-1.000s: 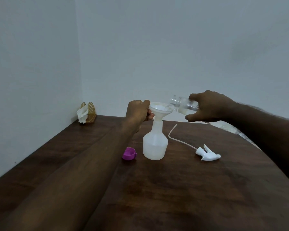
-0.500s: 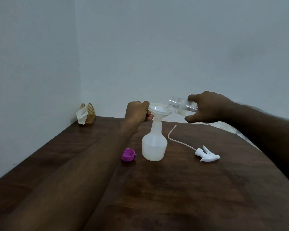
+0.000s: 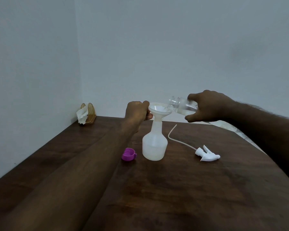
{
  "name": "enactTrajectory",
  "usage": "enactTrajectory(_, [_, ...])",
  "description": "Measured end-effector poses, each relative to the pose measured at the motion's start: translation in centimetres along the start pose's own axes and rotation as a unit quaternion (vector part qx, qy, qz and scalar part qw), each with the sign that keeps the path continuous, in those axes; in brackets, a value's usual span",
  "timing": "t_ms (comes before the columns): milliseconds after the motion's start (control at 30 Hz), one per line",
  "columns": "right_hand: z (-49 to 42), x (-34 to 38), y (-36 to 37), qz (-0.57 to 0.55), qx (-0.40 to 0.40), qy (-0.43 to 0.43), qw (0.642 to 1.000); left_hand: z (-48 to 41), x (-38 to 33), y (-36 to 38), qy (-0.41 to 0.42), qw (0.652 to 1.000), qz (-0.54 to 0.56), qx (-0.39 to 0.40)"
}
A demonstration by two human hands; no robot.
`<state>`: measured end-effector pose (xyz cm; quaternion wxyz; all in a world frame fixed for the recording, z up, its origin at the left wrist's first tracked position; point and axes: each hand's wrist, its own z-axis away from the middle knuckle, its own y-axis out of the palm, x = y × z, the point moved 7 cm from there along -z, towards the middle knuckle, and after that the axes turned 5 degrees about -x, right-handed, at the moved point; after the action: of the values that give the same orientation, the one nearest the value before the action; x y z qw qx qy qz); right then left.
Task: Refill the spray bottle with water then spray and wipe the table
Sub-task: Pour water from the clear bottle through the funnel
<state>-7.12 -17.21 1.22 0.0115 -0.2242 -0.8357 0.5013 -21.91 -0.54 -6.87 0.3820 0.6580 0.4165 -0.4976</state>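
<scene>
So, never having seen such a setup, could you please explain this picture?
No machine: a person wears a camera on the head, looking down at their bare hands. The left hand grips the white plastic funnel set in the translucent white spray bottle, standing on the dark wooden table. The right hand tilts a clear water bottle over the funnel. On the table lie a purple plastic cap and the white trigger sprayer with its tube; a golden napkin holder stands in the corner.
</scene>
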Motion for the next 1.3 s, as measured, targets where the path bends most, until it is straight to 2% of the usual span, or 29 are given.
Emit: enactTrajectory(1300, [-0.12,0.24,-0.41,0.021,0.011,-0.003,1.0,0.11,-0.17,-0.2,0.005,1.0,-0.005,0.01])
